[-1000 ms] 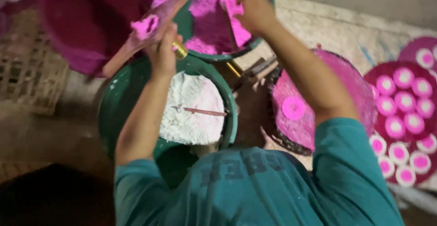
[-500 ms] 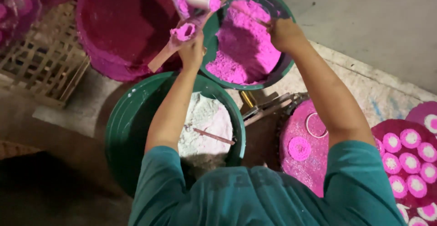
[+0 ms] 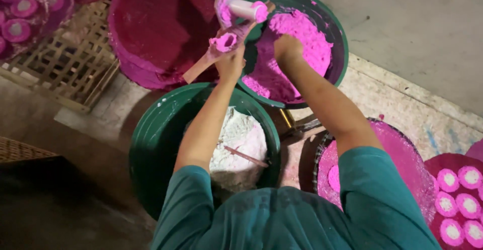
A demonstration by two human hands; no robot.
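At far left, pink-rimmed round cakes (image 3: 15, 28) with white centres lie beside a woven bamboo tray (image 3: 65, 63) on the floor. Next to it sits a wide magenta basin (image 3: 156, 33), its inside coated in dark pink powder. Below that, a green bucket (image 3: 156, 144) holds a mound of white powder (image 3: 239, 141) with a thin stick (image 3: 246, 157) lying across it.

My left hand (image 3: 230, 61) reaches over the green bucket's far rim, fingers clamped on a wooden mould handle (image 3: 201, 66) whose small cup (image 3: 224, 42) is packed with pink powder. Just above it, a white cylinder (image 3: 246, 9) with a pink-dusted end rests at the edge of the second green bucket (image 3: 334, 33).

My right hand (image 3: 288, 47) is pressed down into the heap of pink powder (image 3: 297, 38) inside that bucket; the fingers are buried, so I cannot tell whether they are curled or spread.

To the right, by my teal sleeve (image 3: 377, 199), a round tray (image 3: 402, 149) is dusted pink, and at the far right more pink-and-white cakes (image 3: 460, 199) lie in rows on a dark red tray (image 3: 437, 162).
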